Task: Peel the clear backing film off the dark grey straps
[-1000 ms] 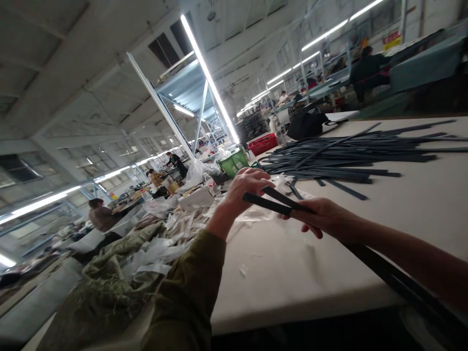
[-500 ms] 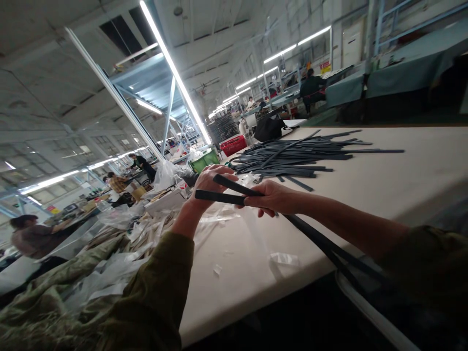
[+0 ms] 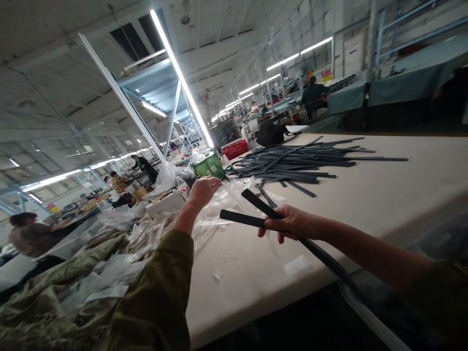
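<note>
My right hand (image 3: pixel 290 222) is closed around two dark grey fabric strips (image 3: pixel 243 218). Their flat ends fan apart to the left, and their long tails hang past my wrist over the table's front edge. Farther left, my left hand (image 3: pixel 204 191) has its fingers pinched together at the edge of some clear plastic film (image 3: pixel 236 191); the fingertips are small and partly hidden. A thin dark strip end lies on the film just behind the held strips. Beyond both hands spreads a heap of similar dark strips (image 3: pixel 292 161) on the pale table (image 3: pixel 383 195).
A green basket (image 3: pixel 210 166), a red crate (image 3: pixel 235 148) and a black bag (image 3: pixel 271 134) stand at the table's far end. Olive cloth (image 3: pixel 73 278) and plastic scraps are piled on the left. A pale curved bar (image 3: pixel 369 317) is below the front edge. Several people work farther off.
My right hand has moved right and slightly down with the two strips, away from my left hand. My left hand has shifted slightly left and its fingers have closed at the plastic film.
</note>
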A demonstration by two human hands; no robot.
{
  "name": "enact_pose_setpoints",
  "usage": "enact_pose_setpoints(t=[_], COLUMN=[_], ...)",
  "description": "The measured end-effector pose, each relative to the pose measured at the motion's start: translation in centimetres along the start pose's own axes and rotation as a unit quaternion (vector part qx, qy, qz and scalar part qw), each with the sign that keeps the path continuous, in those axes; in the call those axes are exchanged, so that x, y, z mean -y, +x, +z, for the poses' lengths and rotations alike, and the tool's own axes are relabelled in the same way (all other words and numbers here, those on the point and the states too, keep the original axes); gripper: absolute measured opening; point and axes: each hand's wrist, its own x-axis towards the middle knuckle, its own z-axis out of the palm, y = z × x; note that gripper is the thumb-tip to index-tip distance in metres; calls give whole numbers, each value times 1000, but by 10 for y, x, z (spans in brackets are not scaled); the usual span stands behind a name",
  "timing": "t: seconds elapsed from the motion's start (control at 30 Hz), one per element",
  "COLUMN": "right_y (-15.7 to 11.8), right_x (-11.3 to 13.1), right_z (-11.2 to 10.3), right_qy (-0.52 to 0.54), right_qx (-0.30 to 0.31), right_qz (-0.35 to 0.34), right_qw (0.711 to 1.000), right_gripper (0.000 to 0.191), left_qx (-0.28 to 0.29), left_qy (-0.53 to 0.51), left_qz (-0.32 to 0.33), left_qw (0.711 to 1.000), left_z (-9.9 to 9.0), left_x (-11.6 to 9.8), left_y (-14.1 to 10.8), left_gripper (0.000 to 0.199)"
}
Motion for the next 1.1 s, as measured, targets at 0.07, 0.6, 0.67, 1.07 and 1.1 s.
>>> enact_pose_setpoints(t=[0.07, 0.6, 0.67, 1.07, 1.1], right_y=[-2, 32, 34, 43, 44], right_x=[-1, -13, -12, -13, -13], right_z=[-2, 4, 5, 12, 15], right_qy=[27, 116, 112, 97, 95], right_qx=[-1, -210, -226, -283, -282], right_qz=[-1, -41, -45, -36, -36], right_qw=[1000, 970, 967, 954, 954], right_gripper=[44, 29, 22, 18, 19], left_qx=[-7, 105, 68, 131, 143], left_qy=[-34, -545, -578, -585, -580], left_qz=[-37, -285, -316, -387, -385], left_qw=[999, 781, 749, 701, 703], left_z=[5, 127, 144, 151, 151], left_x=[11, -102, -115, -141, -142], left_y=[0, -155, -172, -253, -255], left_gripper=[18, 50, 45, 34, 34])
